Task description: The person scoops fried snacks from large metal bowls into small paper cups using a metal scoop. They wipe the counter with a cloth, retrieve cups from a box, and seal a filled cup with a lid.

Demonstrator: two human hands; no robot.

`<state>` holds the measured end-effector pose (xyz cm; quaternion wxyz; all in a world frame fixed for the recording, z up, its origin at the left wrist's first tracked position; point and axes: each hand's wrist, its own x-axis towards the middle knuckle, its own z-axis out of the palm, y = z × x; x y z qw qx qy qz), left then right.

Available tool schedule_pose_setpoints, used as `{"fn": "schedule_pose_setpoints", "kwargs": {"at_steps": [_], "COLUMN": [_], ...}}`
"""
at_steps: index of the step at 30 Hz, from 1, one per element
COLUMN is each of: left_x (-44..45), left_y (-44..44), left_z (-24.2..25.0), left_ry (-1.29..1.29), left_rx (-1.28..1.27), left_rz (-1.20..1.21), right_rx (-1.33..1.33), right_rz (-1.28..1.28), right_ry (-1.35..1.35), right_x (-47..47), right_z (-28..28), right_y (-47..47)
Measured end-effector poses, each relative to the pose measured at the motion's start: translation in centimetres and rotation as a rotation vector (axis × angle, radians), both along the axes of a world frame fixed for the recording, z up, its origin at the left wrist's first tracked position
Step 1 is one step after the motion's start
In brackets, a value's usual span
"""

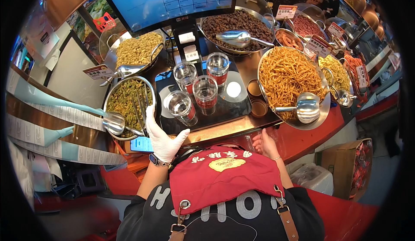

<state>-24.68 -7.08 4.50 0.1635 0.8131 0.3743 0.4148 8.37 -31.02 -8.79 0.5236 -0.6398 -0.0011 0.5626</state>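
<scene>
My left hand (163, 142), in a white glove, is raised at the right rim of a steel bowl of chopped green food (128, 96). Its thumb is spread from the fingers, and it holds nothing that I can see; whether it touches the rim I cannot tell. Dark narrow streaks cross the food beside its fingertips. My bare right hand (266, 143) hovers by the front edge of the counter, fingers loosely bent and nothing visible in them. Between and beyond the hands, several clear cups with red labels (205, 93) stand on a black scale platform (223, 108).
A touchscreen (171, 5) rises behind the cups. On the right are a pan of orange shredded food (288, 70) and a metal scoop (308, 108). A dark-food pan (236, 26) stands at the back. Label strips (65, 111) hang left, above a phone (141, 144). An open carton (343, 166) sits lower right.
</scene>
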Motion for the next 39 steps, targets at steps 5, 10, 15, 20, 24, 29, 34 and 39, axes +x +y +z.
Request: {"fn": "schedule_pose_setpoints", "kwargs": {"at_steps": [5,10,15,20,24,29,34,39], "left_x": [0.3,1.0,2.1,5.6,9.5,14.7,17.6,16.9], "left_y": [0.9,2.8,2.6,-0.8,-3.7,-6.4,-6.9,-4.9], "left_z": [0.3,0.3,0.6,1.7,2.9,2.8,2.7,4.4], "left_ry": [-0.044,-0.172,-0.293,-0.24,-0.051,-0.097,-0.019,0.169], "left_rx": [0.021,0.022,0.016,0.148,0.3,0.234,0.309,0.452], "left_rz": [-0.098,-0.15,-0.185,-0.31,-0.385,-0.24,-0.047,0.197], "right_rx": [-0.076,0.066,0.256,0.146,-0.006,-0.169,0.086,0.366], "right_rz": [-0.236,-0.578,-0.419,-0.127,0.176,0.433,0.479,0.084], "right_ry": [-0.088,-0.509,-0.85,-0.851,-0.859,-1.508,-1.335,-0.573], "right_x": [-0.8,0.7,3.5,7.1,8.6,9.1,11.9,17.3], "right_z": [1.3,7.6,14.9,16.0,14.7,15.4,21.7,29.7], "right_y": [-4.5,-7.7,-7.5,-2.5,1.0,1.4,-2.9,-8.8]}}
